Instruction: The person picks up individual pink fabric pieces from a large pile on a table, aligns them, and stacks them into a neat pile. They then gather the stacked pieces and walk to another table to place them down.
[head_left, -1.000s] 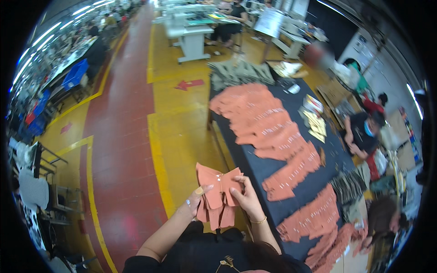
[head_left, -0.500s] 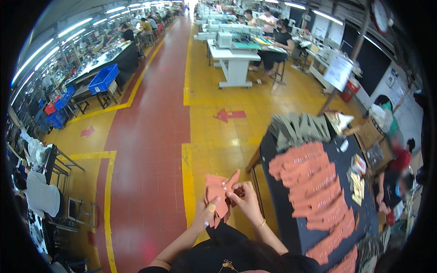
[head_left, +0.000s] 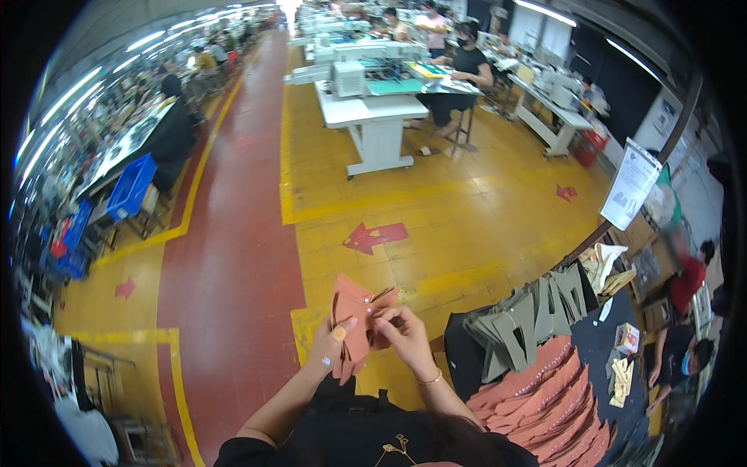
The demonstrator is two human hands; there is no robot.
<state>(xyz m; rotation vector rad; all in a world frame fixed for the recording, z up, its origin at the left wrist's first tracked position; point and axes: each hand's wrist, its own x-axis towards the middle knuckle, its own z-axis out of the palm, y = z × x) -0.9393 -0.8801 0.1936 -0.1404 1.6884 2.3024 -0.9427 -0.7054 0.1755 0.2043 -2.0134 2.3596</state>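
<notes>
My left hand (head_left: 331, 342) is closed around a small stack of salmon-coloured cut pieces (head_left: 352, 311), its thumb pressed on the top one. They look like fabric or leather and carry tiny white dots. At the stack's right edge, my right hand (head_left: 403, 335) pinches with thumb and forefinger; the edges there are slightly fanned apart. How many pieces it grips is hidden. Lower right of the hands, overlapping rows of salmon pieces (head_left: 545, 397) with white marks lie on a dark-covered table (head_left: 618, 311). Olive-grey pieces (head_left: 510, 319) stand bunched at its far end.
A pole with a white sheet (head_left: 630, 184) rises behind the table. Ahead stands a white machine table (head_left: 369, 109) with a seated person (head_left: 471, 62). A red aisle (head_left: 226, 233) runs forward at left, past blue crates (head_left: 131, 187). Other people are at the right edge.
The view has moved forward and turned a little right; the floor arrow and olive-grey pieces appear nearer. Both hands still hold the salmon stack, and my right fingers have shifted slightly along its edge.
</notes>
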